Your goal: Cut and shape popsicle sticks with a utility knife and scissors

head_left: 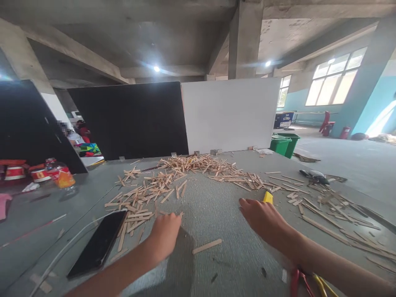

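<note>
My left hand (167,233) is closed in a loose fist low over the grey table, at the near edge of a heap of flat wooden sticks (139,216). Whatever its fingers may hold is hidden. To the right, my right hand (260,214) is back up with curled fingers, their undersides out of sight. A yellow tool handle (268,197) shows just past its far side; whether the hand grips it cannot be made out. One flat wooden stick (207,246) lies alone between my forearms. Pliers (309,284) with red and yellow handles are partly under my right forearm.
A black phone (97,243) with a white cable lies at the left. Black (130,119) and white (230,115) panels stand along the table's back edge. Cups (40,174) and a bottle (62,175) are far left. Loose sticks (324,222) lie right; green bins (283,144) stand beyond.
</note>
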`<state>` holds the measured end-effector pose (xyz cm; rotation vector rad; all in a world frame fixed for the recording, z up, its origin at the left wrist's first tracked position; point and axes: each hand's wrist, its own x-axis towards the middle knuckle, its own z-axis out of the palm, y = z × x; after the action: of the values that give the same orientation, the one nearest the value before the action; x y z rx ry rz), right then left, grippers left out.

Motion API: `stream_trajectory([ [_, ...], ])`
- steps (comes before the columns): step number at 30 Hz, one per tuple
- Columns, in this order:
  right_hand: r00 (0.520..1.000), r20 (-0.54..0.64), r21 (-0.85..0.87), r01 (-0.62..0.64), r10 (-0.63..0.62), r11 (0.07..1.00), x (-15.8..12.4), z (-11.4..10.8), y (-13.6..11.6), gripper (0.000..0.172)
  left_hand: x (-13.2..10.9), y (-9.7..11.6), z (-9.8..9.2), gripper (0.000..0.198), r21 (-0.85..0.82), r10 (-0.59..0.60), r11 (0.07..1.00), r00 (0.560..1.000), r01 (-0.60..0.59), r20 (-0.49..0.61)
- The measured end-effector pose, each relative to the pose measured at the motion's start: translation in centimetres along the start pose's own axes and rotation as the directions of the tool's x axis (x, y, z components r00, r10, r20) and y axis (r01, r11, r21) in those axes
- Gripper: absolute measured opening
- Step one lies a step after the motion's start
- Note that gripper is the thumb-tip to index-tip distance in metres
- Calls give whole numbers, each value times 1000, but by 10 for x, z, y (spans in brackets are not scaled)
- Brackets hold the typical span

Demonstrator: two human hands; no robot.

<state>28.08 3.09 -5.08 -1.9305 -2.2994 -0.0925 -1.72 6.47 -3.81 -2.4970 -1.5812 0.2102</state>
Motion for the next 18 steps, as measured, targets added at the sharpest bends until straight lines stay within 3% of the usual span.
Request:
stream_trajectory([
  [4, 993, -23, 238, 120, -118, 964, -11, 2, -27, 26, -21, 24, -16, 34, -28, 94, 995, 995, -95, -43],
  [7, 970, 42, 638, 157, -238, 754, -19, 1, -48, 58, -39, 48, -12, 32, -81, 264, 957, 951, -280, -160],
  [9, 947, 84, 722, 157, -311, 674, -24, 4, -60, 61, -46, 61, 1, 29, -44, 403, 879, 790, -475, -462],
  [10, 931, 69, 729, 197, -357, 656, -26, 7, -64, 54, -49, 66, 9, 31, 0, 417, 858, 695, -514, -586],
  [12, 880, -6, 703, 341, -475, 624, -29, 18, -70, 36, -53, 73, 25, 32, 54, 428, 823, 554, -566, -714],
  [14, 835, -37, 613, 453, -549, 647, -33, 33, -71, 21, -56, 77, 39, 30, 49, 419, 800, 499, -598, -758],
  [18, 825, -11, 354, 531, -565, 770, -40, 61, -70, 8, -63, 82, 52, 27, 40, 417, 746, 420, -664, -806],
])
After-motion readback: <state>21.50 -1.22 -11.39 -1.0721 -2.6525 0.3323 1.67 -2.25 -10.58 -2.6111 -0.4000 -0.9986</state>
